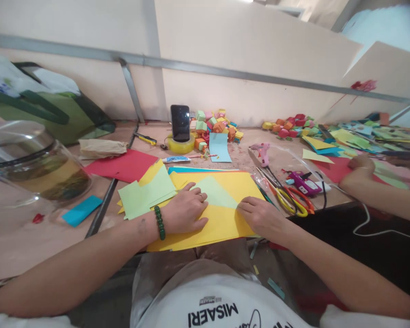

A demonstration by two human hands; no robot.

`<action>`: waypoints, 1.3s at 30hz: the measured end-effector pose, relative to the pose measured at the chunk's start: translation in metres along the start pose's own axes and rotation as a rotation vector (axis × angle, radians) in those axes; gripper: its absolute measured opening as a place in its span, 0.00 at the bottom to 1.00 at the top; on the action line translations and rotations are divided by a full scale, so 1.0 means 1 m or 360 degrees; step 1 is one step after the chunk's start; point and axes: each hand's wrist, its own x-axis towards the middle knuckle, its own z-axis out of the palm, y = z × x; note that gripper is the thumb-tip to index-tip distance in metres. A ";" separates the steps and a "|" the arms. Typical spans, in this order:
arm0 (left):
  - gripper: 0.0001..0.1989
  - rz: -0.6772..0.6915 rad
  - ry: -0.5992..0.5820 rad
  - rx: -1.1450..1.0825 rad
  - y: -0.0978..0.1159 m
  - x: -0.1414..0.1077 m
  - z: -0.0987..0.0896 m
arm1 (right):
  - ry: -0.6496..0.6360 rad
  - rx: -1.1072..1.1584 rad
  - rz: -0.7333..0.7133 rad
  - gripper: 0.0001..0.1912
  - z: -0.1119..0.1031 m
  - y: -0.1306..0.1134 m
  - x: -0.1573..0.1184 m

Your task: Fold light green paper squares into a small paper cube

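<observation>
My left hand (pixel 187 210), with a green bead bracelet (pixel 159 222) at the wrist, lies with fingers apart at the left end of a light green paper piece (pixel 216 191). My right hand (pixel 261 217) has its fingers pressed together at that piece's right corner; its thumb is hidden. Beneath both hands is a stack of yellow sheets (pixel 205 228), with blue paper (pixel 187 170) showing at its back edge. More light green paper (pixel 145 193) lies left of my left hand, partly over yellow paper.
Scissors (pixel 294 202), a pink glue gun (pixel 262 152) and a purple device (pixel 304 182) lie right. Behind stand a phone (pixel 180 123) on a tape roll (pixel 180 144) and folded paper pieces (pixel 212 125). A glass jar (pixel 44 168) stands left. Another person's arm (pixel 379 187) reaches in at right.
</observation>
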 end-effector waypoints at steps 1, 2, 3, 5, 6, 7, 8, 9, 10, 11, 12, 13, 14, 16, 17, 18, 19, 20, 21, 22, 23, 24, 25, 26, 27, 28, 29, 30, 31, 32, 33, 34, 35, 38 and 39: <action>0.12 0.0003 -0.0005 0.0015 0.000 -0.001 -0.001 | 0.0025 0.0000 0.0023 0.07 0.001 -0.001 -0.001; 0.13 0.0000 -0.0013 0.0033 0.001 -0.002 -0.003 | 0.0049 0.0005 0.0039 0.07 0.002 -0.001 -0.002; 0.13 -0.0012 -0.0022 0.0055 0.001 -0.004 -0.005 | 0.0071 0.0015 0.0047 0.07 0.003 -0.001 -0.002; 0.14 -0.0063 -0.0036 0.0105 0.001 -0.009 -0.010 | 0.0114 0.0036 0.0043 0.06 0.007 -0.001 -0.002; 0.14 -0.0096 -0.0035 0.0130 0.000 -0.013 -0.012 | 0.0136 0.0037 0.0037 0.06 0.009 0.000 -0.002; 0.13 -0.0129 -0.0028 0.0153 0.000 -0.017 -0.013 | 0.0156 0.0032 0.0032 0.06 0.011 0.000 -0.003; 0.13 -0.0161 -0.0019 0.0172 -0.001 -0.021 -0.014 | 0.0178 0.0021 0.0033 0.07 0.013 0.001 -0.003; 0.13 -0.0191 -0.0010 0.0188 -0.002 -0.026 -0.014 | 0.0199 0.0009 0.0034 0.07 0.015 0.001 -0.003; 0.13 -0.0224 0.0000 0.0202 -0.003 -0.031 -0.014 | 0.0221 0.0001 0.0033 0.08 0.017 0.001 -0.004; 0.13 -0.0263 0.0012 0.0213 -0.004 -0.035 -0.013 | 0.0245 0.0001 0.0033 0.08 0.018 0.002 -0.004; 0.13 -0.0306 0.0024 0.0220 -0.005 -0.040 -0.011 | 0.0266 0.0007 0.0030 0.09 0.020 0.002 -0.005; 0.14 -0.0348 0.0035 0.0222 -0.006 -0.043 -0.009 | 0.0282 0.0018 0.0019 0.09 0.021 0.003 -0.005; 0.14 -0.0390 0.0045 0.0220 -0.007 -0.047 -0.008 | 0.0293 0.0033 0.0011 0.09 0.022 0.003 -0.005; 0.15 -0.0457 0.0054 0.0207 -0.008 -0.052 -0.004 | 0.0289 0.0068 0.0017 0.11 0.021 0.004 -0.006; 0.16 -0.0477 0.0054 0.0199 -0.008 -0.054 -0.003 | 0.0270 0.0083 0.0030 0.11 0.018 0.005 -0.006; 0.16 -0.0488 0.0055 0.0192 -0.008 -0.055 -0.001 | 0.0232 0.0093 0.0050 0.12 0.015 0.005 -0.005; 0.16 -0.0492 0.0061 0.0187 -0.008 -0.055 0.000 | 0.0178 0.0096 0.0078 0.12 0.009 0.004 -0.004; 0.16 -0.0489 0.0069 0.0182 -0.008 -0.055 0.000 | 0.0111 0.0089 0.0109 0.12 0.002 0.002 -0.001; 0.16 -0.0480 0.0081 0.0178 -0.008 -0.054 0.000 | 0.0040 0.0073 0.0140 0.11 -0.006 -0.002 0.003; 0.15 -0.0467 0.0094 0.0175 -0.008 -0.054 0.000 | -0.0028 0.0051 0.0167 0.10 -0.014 -0.006 0.008; 0.14 -0.0454 0.0105 0.0176 -0.008 -0.053 0.000 | -0.0074 0.0025 0.0200 0.10 -0.021 -0.011 0.015; 0.14 -0.0446 0.0113 0.0181 -0.007 -0.052 0.000 | -0.0095 0.0009 0.0209 0.09 -0.027 -0.016 0.023; 0.14 -0.0440 0.0117 0.0187 -0.007 -0.051 -0.001 | -0.0088 0.0000 0.0199 0.09 -0.031 -0.022 0.032; 0.14 -0.0438 0.0116 0.0192 -0.006 -0.050 -0.001 | -0.0073 -0.0003 0.0176 0.10 -0.032 -0.026 0.041; 0.14 -0.0444 0.0112 0.0198 -0.006 -0.049 -0.002 | -0.0062 -0.0002 0.0141 0.10 -0.029 -0.029 0.049; 0.14 -0.0453 0.0104 0.0201 -0.005 -0.049 -0.002 | -0.0090 0.0010 0.0063 0.09 -0.024 -0.030 0.054; 0.14 -0.0463 0.0092 0.0204 -0.005 -0.049 -0.003 | -0.0118 0.0004 0.0030 0.08 -0.017 -0.030 0.058; 0.14 -0.0471 0.0077 0.0206 -0.005 -0.049 -0.003 | -0.0130 -0.0004 0.0011 0.07 -0.009 -0.028 0.058; 0.14 -0.0477 0.0063 0.0210 -0.004 -0.050 -0.004 | -0.0125 -0.0009 0.0016 0.06 0.000 -0.025 0.055; 0.14 -0.0482 0.0055 0.0216 -0.004 -0.050 -0.004 | -0.0118 -0.0029 0.0036 0.06 0.007 -0.021 0.050; 0.14 -0.0486 0.0050 0.0222 -0.004 -0.051 -0.004 | -0.0105 -0.0048 0.0059 0.05 0.013 -0.017 0.041; 0.14 -0.0490 0.0052 0.0224 -0.003 -0.051 -0.005 | -0.0088 -0.0065 0.0108 0.04 0.017 -0.013 0.031; 0.13 -0.0495 0.0061 0.0223 -0.002 -0.052 -0.005 | -0.0064 -0.0087 0.0174 0.04 0.019 -0.010 0.019; 0.12 -0.0506 0.0100 0.0217 -0.001 -0.054 -0.004 | 0.0030 -0.0123 0.0324 0.07 0.014 -0.007 -0.014; 0.12 -0.0510 0.0112 0.0221 -0.001 -0.055 -0.004 | 0.0060 -0.0124 0.0369 0.07 0.011 -0.008 -0.022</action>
